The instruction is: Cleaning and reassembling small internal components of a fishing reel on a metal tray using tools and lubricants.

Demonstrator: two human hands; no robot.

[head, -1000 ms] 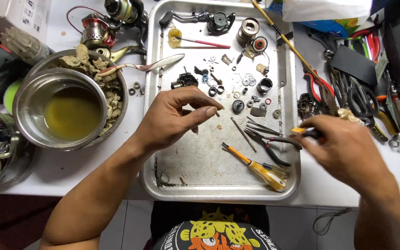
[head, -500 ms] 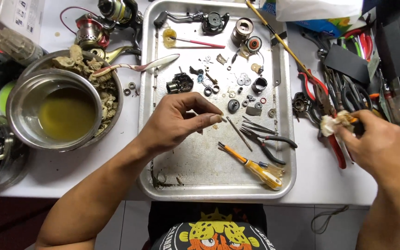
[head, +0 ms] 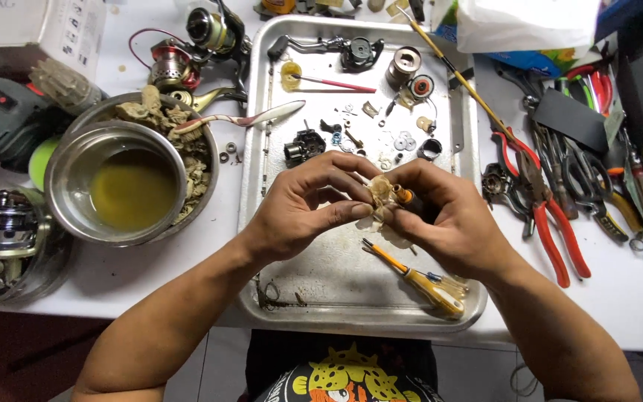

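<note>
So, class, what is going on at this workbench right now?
A person works over a metal tray of small reel parts. The left hand and right hand meet above it, both pinching a stained scrap of cloth around an orange-tipped tool. A yellow-handled screwdriver lies in the tray; a bowl of yellowish liquid sits left, red-handled pliers right.

White table [head: 217,246], glossy top, cluttered. Directly on it: rectangular metal tray [head: 251,216] at centre front; steel bowl [head: 76,223] of yellow liquid nested in larger bowl [head: 206,179] with tan rags, left of tray; 2 small washers [head: 227,152] between bowl and tray; fishing reels [head: 187,52] at rear left; grey power tool [head: 1,119] at far left; red-handled pliers [head: 552,231] and dark scissors [head: 582,175] right of tray; white plastic bag [head: 522,26] at rear right.
</note>
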